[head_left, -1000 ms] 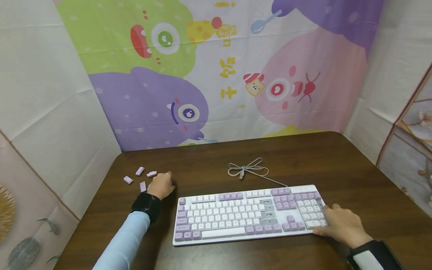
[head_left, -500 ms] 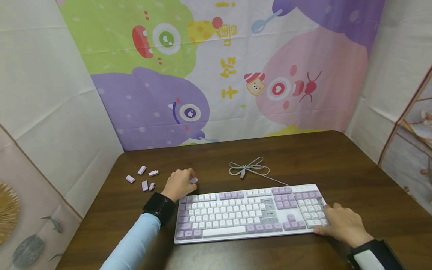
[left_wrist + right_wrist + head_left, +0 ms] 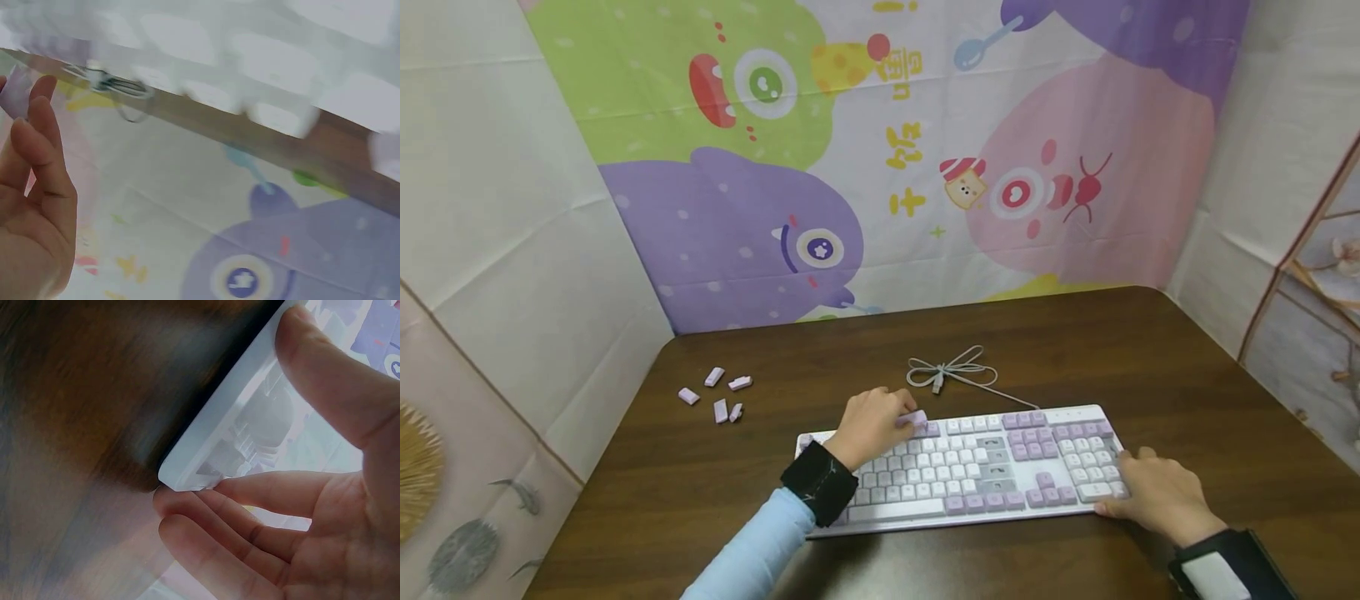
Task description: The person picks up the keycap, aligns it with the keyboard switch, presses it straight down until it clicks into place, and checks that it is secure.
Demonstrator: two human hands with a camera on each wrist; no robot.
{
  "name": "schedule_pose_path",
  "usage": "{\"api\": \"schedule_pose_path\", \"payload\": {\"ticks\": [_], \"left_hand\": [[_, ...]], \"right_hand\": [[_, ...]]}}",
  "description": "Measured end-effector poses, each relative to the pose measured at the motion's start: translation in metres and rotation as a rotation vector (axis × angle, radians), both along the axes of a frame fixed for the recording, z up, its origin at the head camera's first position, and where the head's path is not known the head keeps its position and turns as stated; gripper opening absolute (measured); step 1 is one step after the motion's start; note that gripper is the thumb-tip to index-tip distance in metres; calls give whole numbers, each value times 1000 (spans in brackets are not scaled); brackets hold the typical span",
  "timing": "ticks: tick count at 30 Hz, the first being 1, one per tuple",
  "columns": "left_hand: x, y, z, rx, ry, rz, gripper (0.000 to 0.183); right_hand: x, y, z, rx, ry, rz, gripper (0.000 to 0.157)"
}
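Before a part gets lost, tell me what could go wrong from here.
The left hand pinches a loose purple key over the keyboard; it could slip and drop among the other keys. The grey gaps look alike from here, so a key might be tried in the wrong one. The right hand holds the keyboard's right end; if that grip loosens under a press, the keyboard may slide.

White-and-lilac rectangular keyboard on brown wooden table, looped grey cable on its far side, five small lilac oblong keycaps far left.
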State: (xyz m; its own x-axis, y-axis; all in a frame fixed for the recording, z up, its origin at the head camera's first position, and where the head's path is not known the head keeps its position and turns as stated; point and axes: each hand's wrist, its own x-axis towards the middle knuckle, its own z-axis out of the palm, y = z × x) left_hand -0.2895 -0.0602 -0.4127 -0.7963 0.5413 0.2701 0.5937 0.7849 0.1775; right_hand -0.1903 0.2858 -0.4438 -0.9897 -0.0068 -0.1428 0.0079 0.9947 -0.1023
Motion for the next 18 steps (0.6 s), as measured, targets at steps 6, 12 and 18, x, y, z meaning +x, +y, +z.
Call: {"api": "schedule_pose_path", "payload": {"ticks": [6,12,18], "left_hand": [[14,24,1,-14,36,-149,17],[24,48,3,-2,-48,-243,23],[33,73,1,-48,-74,-269,18]], "right_hand": [[0,1,0,-7,32,-2,78],[0,1,-1,-1,71,7,77],[8,-11,2,12,110,28,87]]}}
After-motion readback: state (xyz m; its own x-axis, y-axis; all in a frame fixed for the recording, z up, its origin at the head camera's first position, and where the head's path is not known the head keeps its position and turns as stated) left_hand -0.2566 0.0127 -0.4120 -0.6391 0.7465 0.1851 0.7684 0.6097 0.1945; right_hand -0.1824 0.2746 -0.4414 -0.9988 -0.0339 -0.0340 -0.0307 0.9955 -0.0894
